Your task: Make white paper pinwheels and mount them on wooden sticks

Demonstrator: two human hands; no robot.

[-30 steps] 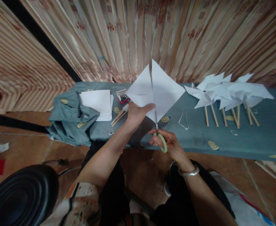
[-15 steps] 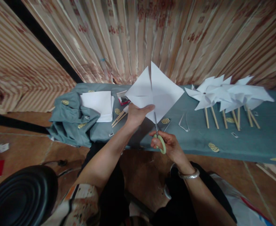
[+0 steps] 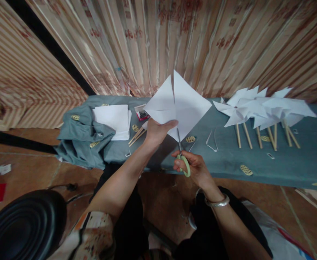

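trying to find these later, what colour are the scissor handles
Pale green, seen in the head view: the scissors sit in the right hand, cutting the white paper square.

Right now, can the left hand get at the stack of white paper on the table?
Probably not freely: the left hand is pinching the white paper square being cut by the scissors. The white paper stack lies unobstructed to its left, so only that grip stands in the way.

Backdrop of striped pink-beige satin curtains point(image 3: 207, 39) with dark red motifs, crossed at left by a black diagonal bar point(image 3: 50, 47). Reddish-brown tiled floor point(image 3: 28, 169), scraps of paper at far left. Long table under grey-blue cloth point(image 3: 288, 162), bunched at its left end. Black round stool point(image 3: 25, 227) at lower left. Soft, even daylight.
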